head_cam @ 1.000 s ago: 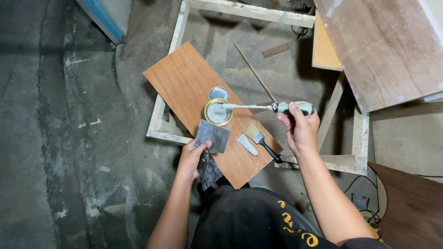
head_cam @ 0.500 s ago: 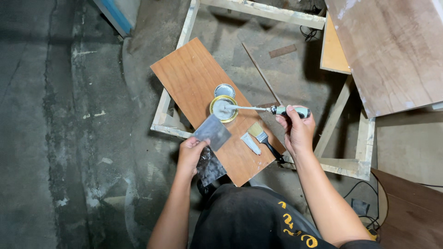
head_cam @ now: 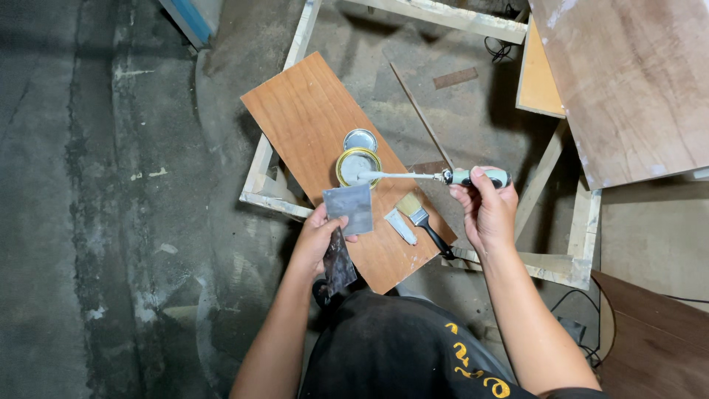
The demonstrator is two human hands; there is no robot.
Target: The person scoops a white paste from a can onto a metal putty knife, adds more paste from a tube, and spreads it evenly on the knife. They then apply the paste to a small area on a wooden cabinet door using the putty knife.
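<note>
Board: brown panel [head_cam: 310, 125] lying on a pale wooden frame [head_cam: 267, 166]
Tin: open yellow-rimmed can [head_cam: 359, 167] on the panel
Right hand [head_cam: 485, 210]: clenched on screwdriver [head_cam: 443, 176], tip over the tin
Left hand [head_cam: 317, 238]: grasping grey scraper [head_cam: 347, 209]
Risk: coated tip may drip onto the panel

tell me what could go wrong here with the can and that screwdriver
1. The screwdriver in the right hand has its coated tip over the open can; paste could drip onto the brown board.
2. The board lies across a wooden frame, so a push might tip the can.
3. The left hand holds two scrapers; one may slip.
</note>
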